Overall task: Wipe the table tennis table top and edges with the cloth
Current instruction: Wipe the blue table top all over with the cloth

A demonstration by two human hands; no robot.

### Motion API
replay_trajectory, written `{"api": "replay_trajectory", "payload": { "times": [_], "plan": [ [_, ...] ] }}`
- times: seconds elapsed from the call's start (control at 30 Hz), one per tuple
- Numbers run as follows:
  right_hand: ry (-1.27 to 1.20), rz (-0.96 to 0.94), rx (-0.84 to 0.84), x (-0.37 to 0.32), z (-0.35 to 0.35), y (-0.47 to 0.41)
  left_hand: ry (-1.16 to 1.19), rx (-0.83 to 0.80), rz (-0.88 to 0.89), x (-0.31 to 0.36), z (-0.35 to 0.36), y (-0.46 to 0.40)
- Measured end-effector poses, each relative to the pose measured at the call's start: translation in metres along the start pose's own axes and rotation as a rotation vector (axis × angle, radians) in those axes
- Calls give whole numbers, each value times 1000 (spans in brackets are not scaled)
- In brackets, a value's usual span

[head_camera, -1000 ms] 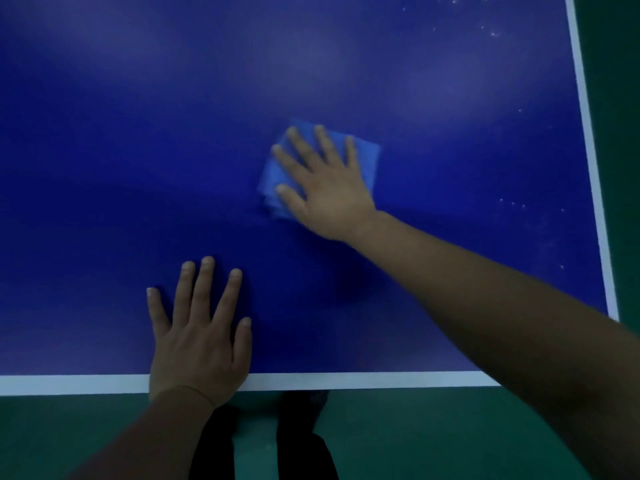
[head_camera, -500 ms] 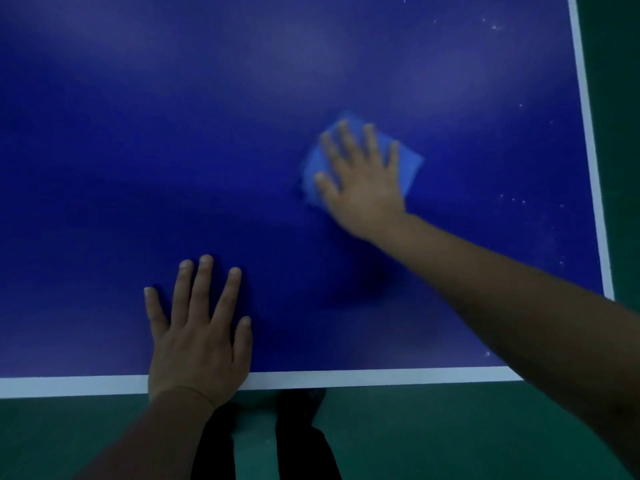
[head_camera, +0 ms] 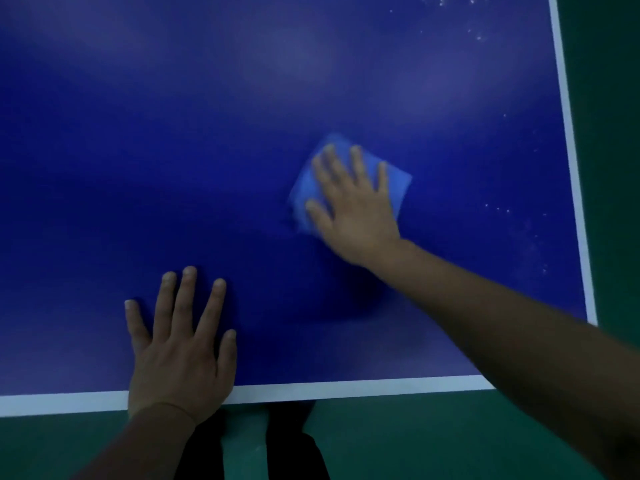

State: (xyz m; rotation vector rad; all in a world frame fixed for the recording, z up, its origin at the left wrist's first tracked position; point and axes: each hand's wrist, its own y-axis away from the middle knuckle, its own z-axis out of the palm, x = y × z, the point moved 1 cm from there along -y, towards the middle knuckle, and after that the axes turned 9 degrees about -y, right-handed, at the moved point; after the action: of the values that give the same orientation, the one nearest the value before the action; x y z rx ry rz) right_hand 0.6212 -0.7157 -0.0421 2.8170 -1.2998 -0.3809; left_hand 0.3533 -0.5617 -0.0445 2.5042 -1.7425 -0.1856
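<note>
— Counting what shows from the head view, how many hands do you get?

— Two. One right hand lies flat on one light blue cloth, fingers straight and spread, pressing it down onto the table top. One left hand lies flat too, fingers wide apart, palm on the bare blue surface with its heel over the near white edge line. It holds nothing.

— And the cloth, where is it exactly?

— On the dark blue top, right of the middle of the view, under the right palm and fingers. Its corners stick out beyond the hand on the far side and to the right; a strip shows left of the thumb. It sits well apart from both white lines and well apart from the left hand.

— How many white lines?

— Two: the one along the near edge and one along the right side edge. They meet at the corner, which the right forearm hides.

— Anything else on the surface?

— Scattered pale specks between the cloth and the right line, and more near the far right corner. Too small to count.

— Below the table?

— Green floor, and two dark trouser legs just under the near edge.
</note>
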Motion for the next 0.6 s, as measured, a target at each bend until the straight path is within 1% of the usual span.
{"api": "replay_trajectory", "payload": {
  "times": [0.03,0.07,0.1,0.17,0.23,0.27,0.33,0.4,0.43,0.5,0.57,0.6],
  "plan": [
    [15,-122,-77,-2,0,5,2,4,-1,0,0,0],
    [15,-164,-115,12,-5,0,2,4,2,0,0,-1],
    [24,-129,-98,33,-14,-12,-2,3,4,0,0,-1],
    [66,59,-39,85,-33,-43,-16,2,0,0,-1,-2],
    [20,229,-36,132,-49,-59,-12,-1,0,0,0,-2],
    [-4,252,-26,144,-53,-56,1,2,1,0,-1,-2],
    [-10,218,-16,142,-48,-35,16,11,2,0,-1,-2],
    [32,85,-34,123,-35,13,35,14,2,0,-2,-2],
    [48,-19,-59,110,-27,45,44,14,-3,0,-2,-2],
    [71,-285,-119,91,-11,112,37,3,-8,0,-2,-2],
    [85,-485,-188,93,-11,133,29,-6,-10,1,-2,-2],
    [90,-517,-208,101,-15,123,28,-8,-8,1,-2,-2]
  ]
}}
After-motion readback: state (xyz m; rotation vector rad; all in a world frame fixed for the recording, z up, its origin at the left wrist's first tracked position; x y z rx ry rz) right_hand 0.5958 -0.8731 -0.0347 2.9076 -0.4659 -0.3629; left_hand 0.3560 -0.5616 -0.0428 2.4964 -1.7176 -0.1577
